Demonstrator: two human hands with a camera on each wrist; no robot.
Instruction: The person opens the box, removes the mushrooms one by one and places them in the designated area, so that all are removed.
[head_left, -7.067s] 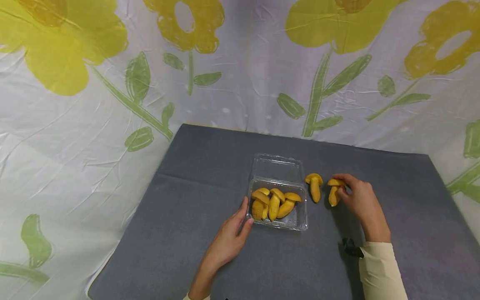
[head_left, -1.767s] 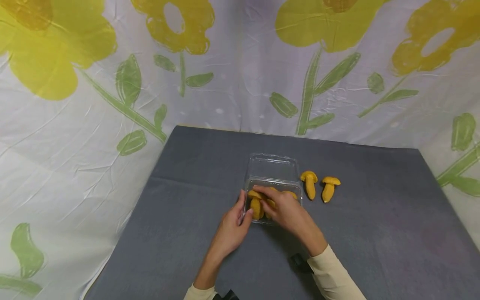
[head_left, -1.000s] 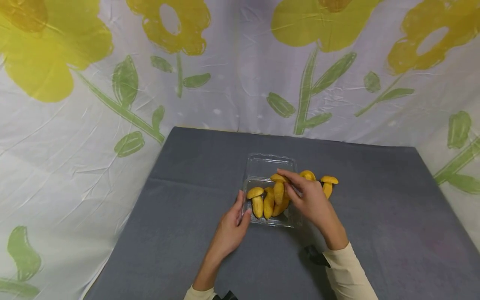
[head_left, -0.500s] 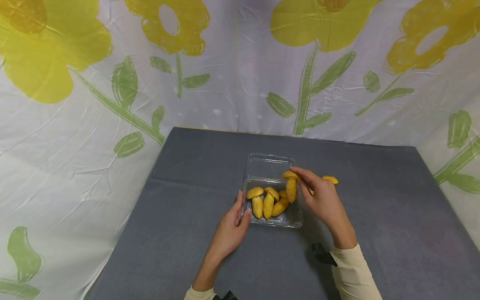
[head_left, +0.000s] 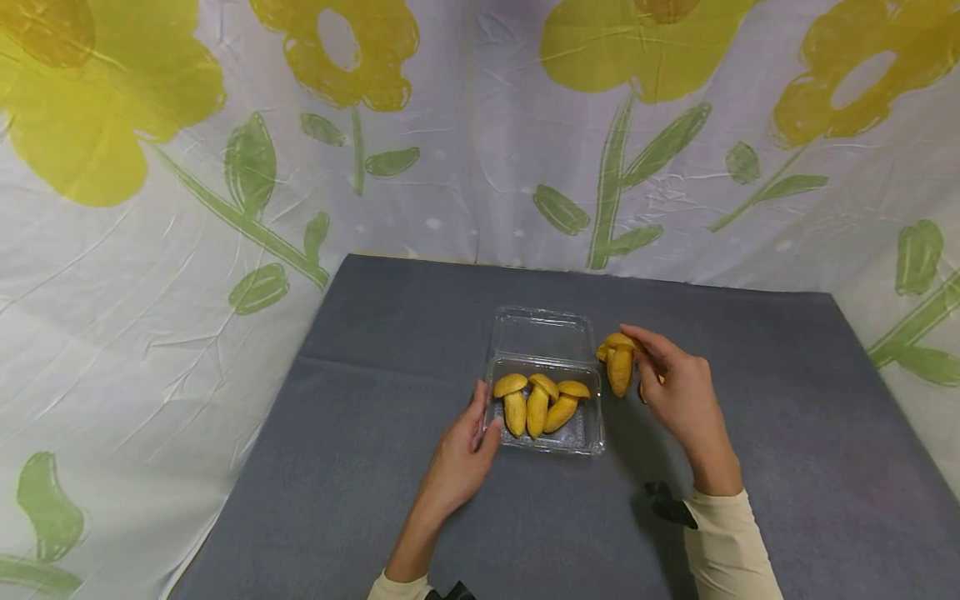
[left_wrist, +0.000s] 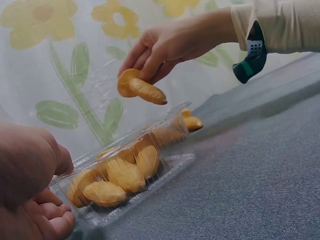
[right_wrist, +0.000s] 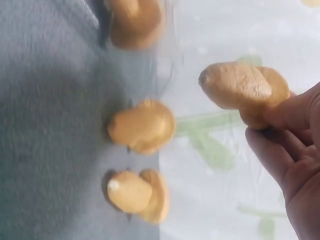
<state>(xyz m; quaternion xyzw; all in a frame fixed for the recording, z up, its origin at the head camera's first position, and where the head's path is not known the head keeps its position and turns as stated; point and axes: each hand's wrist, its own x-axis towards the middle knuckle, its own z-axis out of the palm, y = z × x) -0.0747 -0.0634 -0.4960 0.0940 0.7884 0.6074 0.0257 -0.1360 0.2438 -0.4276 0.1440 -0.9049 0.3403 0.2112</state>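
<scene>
A clear plastic clamshell container (head_left: pixel 587 437) sits on the grey cloth with three yellow mushrooms (head_left: pixel 537 408) side by side in it. My left hand (head_left: pixel 453 471) grips the container's left edge between thumb and fingers. Right of the container, my right hand (head_left: pixel 686 404) pinches another mushroom (left_wrist: pixel 142 89) by its cap, stem end pointing away from the fingers. The right wrist view shows this held mushroom (right_wrist: pixel 235 85) raised off the cloth. Two more mushrooms lie there, one (right_wrist: pixel 142 126) nearer the container and another (right_wrist: pixel 135 192) beyond it; the head view largely hides them behind the hand and held mushroom.
The container's clear lid (head_left: pixel 542 335) lies folded back behind its base. Grey cloth (head_left: pixel 390 350) covers the table, and a white curtain with printed flowers (head_left: pixel 450 192) hangs at the back and left. A dark wrist device (left_wrist: pixel 251 52) sits at the right cuff.
My right hand has lifted a mushroom out of the container's left side and carried it rightward past the rim. Earlier it let go of one on the cloth. The left hand stays on the container.
</scene>
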